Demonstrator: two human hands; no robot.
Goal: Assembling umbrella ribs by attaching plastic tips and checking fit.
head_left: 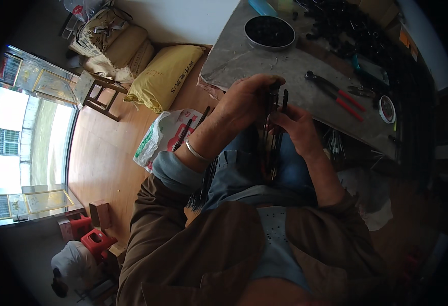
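Note:
Above my lap, both hands are raised close together at the table's near edge. My left hand [247,102], with a bangle on its wrist, is closed round the upper part of a bundle of thin black rods [271,148]. The rods hang down between my knees, and their exact kind is unclear. My right hand [296,126] pinches at the same rods from the other side, slightly lower, thumb and fingers together. One dark tip [285,97] sticks up between the hands. More long black rods [202,188] hang beside my left thigh.
The grey table [229,64] carries a round tin [270,33] of small black parts, a heap of black pieces [346,23], red-handled pliers [344,102] and a round white container [387,109]. Left are a printed plastic bag [155,137], yellow sack [165,76], wooden stool [99,94] and red stools [96,242].

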